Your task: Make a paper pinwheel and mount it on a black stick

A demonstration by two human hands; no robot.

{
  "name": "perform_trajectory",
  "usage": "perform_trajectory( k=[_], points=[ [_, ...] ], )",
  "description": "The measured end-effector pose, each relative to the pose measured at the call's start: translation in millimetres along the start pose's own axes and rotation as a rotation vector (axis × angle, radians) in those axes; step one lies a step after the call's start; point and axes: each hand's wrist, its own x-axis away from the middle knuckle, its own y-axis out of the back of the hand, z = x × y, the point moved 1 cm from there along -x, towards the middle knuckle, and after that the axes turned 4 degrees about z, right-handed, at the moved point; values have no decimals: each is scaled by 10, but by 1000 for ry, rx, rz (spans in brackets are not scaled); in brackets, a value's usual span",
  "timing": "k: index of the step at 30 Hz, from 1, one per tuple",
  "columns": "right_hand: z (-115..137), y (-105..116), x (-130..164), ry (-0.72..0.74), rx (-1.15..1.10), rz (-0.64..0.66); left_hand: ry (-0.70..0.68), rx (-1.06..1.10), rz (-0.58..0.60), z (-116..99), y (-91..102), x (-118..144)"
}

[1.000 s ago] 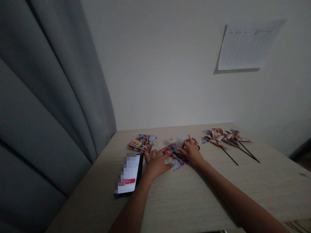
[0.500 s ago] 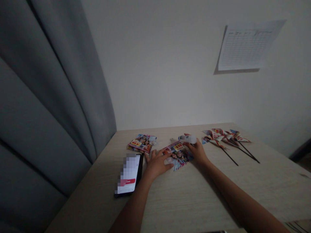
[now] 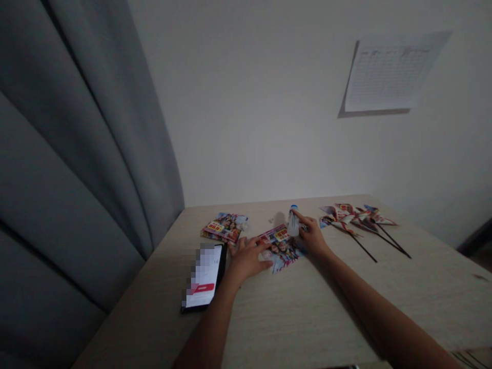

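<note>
View: head camera, looking forward and down over a dim counter (image 3: 307, 312) set against a pale wall.
Left hand (image 3: 246, 259): lies palm down, fingers spread and released, gripping nothing. The fingertips press on the near-left edge of the colourful printed sheet (image 3: 282, 248).
Right hand (image 3: 313, 237): fingers clenched round a small clear glue bottle (image 3: 293, 223), thumb and forefinger on its far side.
Glue bottle: held about upright, blue tip uppermost, its base at the far-right corner of the printed sheet. Whether the base touches the paper, cannot tell.
Printed sheet: flat on the counter between the two hands, bright photo print with a yellow and red label near its far edge.
Phone (image 3: 205, 278): lies flat just left of the left hand, screen lit, white with a red bar low down.
Paper stack (image 3: 225, 227): more printed sheets of the same kind, beyond the phone, near the left hand but apart from it.
Pinwheels (image 3: 351, 215): several folded paper pinwheels on thin dark sticks (image 3: 384, 238), lying to the right of the right hand, sticks pointing toward the near right.
Curtain (image 3: 77, 154): grey folds along the left side, hanging past the counter's left edge.
Wall sheet (image 3: 390, 72): a printed table on paper, fixed high on the wall at right; its writing is too small to read.
</note>
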Motion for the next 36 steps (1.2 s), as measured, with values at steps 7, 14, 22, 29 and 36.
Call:
perform_trajectory(
  k=[7, 14, 22, 29, 36],
  points=[
    [39, 45, -25, 77, 232, -10, 4, 9, 24, 25, 15, -4],
    [134, 108, -16, 170, 497, -43, -2, 33, -3, 8, 34, 16],
    [141, 112, -15, 207, 557, 10, -9, 31, 1, 1, 39, 23],
    [117, 89, -14, 180, 586, 33, -5, 56, -7, 12, 16, 9],
    [90, 59, -3, 171, 566, 56, -22, 26, -33, -3, 22, 31]
  ],
)
